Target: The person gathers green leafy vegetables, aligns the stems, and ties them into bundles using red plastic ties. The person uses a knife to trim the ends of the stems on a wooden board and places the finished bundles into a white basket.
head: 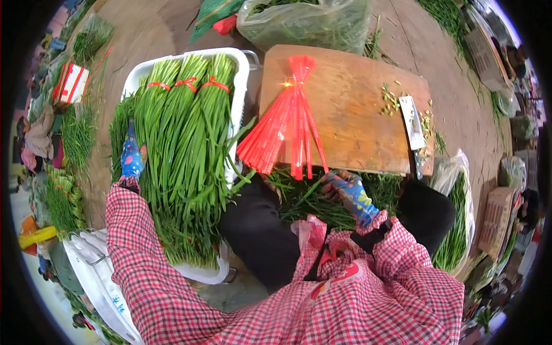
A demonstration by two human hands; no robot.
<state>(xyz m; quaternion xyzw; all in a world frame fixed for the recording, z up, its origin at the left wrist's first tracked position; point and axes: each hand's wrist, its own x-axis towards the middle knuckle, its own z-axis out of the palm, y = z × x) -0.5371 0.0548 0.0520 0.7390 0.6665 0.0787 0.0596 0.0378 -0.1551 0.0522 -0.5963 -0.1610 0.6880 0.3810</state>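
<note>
Bundles of long green stems, probably garlic chives (183,125), tied with red bands, fill a white plastic crate (243,82). My left hand (133,155), in a blue patterned glove, is at the left side of the bundles; leaves partly hide its fingers, so its grip is unclear. To the right lies a wooden board (358,112) with a fan of red plastic ties (284,125), gathered at the top. My right hand (345,192), gloved likewise, is just below the board, near the lower tie ends and above loose green stems (319,207). Whether it holds anything is unclear.
A cleaver (412,125) lies at the board's right side beside cut stem ends (390,100). Plastic bags of greens stand beyond the board (308,26) and at right (457,220). White crates (97,280) are at lower left. Another person (41,133) sits far left.
</note>
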